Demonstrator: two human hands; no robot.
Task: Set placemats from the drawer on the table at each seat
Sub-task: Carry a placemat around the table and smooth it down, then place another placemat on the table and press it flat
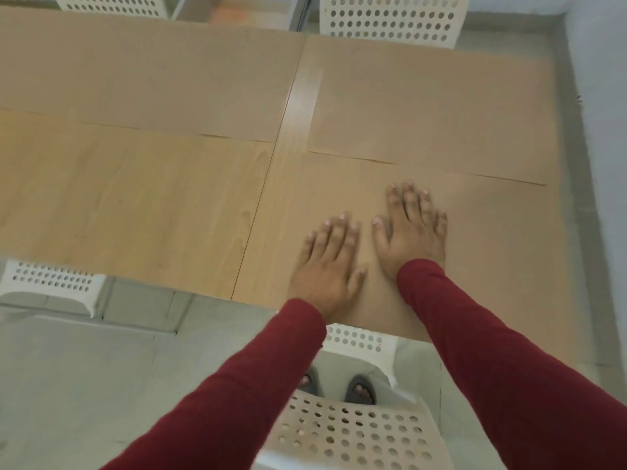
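A plain brown placemat (492, 252) lies flat at the near right seat of the wooden table (135, 198). My right hand (412, 232) rests palm down on it with fingers spread. My left hand (327, 266) lies flat beside it, over the mat's left edge, also with fingers spread. Neither hand holds anything. Two more brown placemats lie across the table, one at the far right seat (424, 106) and one at the far left seat (152, 72). Bare wood shows at the near left seat. No drawer is in view.
White perforated plastic chairs stand around the table: one right below me (353, 432), one at the near left (51, 283) and two on the far side (393, 18) (112, 3). A pale wall (604, 96) runs close along the table's right end. The floor is grey tile.
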